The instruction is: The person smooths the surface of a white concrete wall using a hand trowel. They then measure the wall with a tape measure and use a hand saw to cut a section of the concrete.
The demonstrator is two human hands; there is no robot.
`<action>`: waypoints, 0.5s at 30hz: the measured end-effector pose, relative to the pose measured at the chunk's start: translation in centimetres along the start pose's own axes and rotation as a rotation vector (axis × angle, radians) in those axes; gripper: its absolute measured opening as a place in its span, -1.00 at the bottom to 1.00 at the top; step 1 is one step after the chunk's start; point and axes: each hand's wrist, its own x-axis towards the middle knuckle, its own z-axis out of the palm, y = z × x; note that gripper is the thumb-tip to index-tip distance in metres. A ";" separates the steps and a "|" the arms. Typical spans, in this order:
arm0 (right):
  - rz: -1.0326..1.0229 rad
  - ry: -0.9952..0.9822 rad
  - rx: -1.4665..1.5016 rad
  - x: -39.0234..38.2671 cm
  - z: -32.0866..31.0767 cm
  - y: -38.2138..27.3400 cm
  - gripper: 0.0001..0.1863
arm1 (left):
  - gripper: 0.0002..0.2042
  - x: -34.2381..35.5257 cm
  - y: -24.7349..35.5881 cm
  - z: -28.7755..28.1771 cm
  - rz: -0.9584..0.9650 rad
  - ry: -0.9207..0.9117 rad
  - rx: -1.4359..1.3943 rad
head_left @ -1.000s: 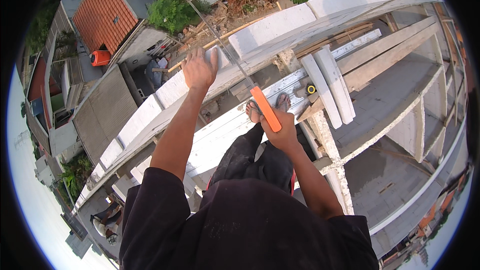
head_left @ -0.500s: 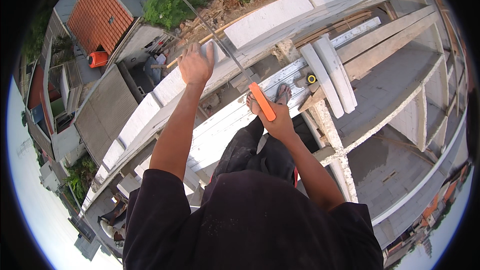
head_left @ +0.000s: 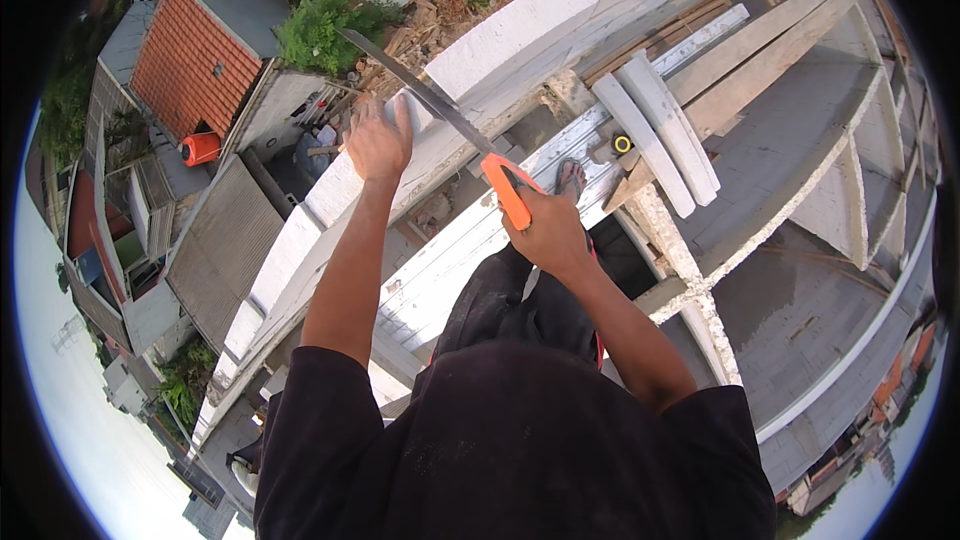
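A handsaw with an orange handle [head_left: 508, 190] and a long grey blade [head_left: 432, 100] is in my right hand [head_left: 553, 232], whose fingers wrap round the grip. The blade slants up and left across the wall top, just right of my left hand. My left hand [head_left: 378, 147] lies palm down with fingers apart on a white wall block [head_left: 338, 185]. Right of that hand, the block's end [head_left: 416, 112] shows beside the blade. Whether the teeth touch the block, I cannot tell.
I stand on a white metal plank [head_left: 440, 265] at height. To the right lie two pale curved strips [head_left: 655, 140], a yellow tape measure [head_left: 622, 144] and wooden boards [head_left: 765, 55]. Concrete beams [head_left: 672, 245] frame deep openings. Beyond the wall, the ground and a tiled roof [head_left: 195, 60] lie far below.
My right hand and the saw handle have shifted slightly up and left, and the blade now shows more of its flat side. My left hand stays on the block. The whole view has shifted a little.
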 end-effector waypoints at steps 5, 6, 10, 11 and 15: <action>-0.013 0.060 0.313 -1.3 -0.1 0.1 -0.87 | -0.46 -0.9 -0.5 0.6 0.017 0.009 0.006; -0.002 0.053 0.360 -0.7 -0.2 0.3 -0.87 | -0.46 -0.3 -0.3 0.5 0.017 0.020 0.006; 0.000 -0.033 0.300 -0.1 -3.7 0.5 -0.76 | -0.48 -0.3 0.2 -0.2 0.003 -0.010 -0.010; -0.036 -0.031 0.290 -0.3 -4.9 -1.2 -0.75 | -0.49 -0.4 -0.2 -0.1 0.008 0.000 -0.012; -0.123 -0.004 0.323 -0.8 -3.9 -2.8 -0.85 | -0.50 -0.3 0.0 0.2 0.027 0.017 0.003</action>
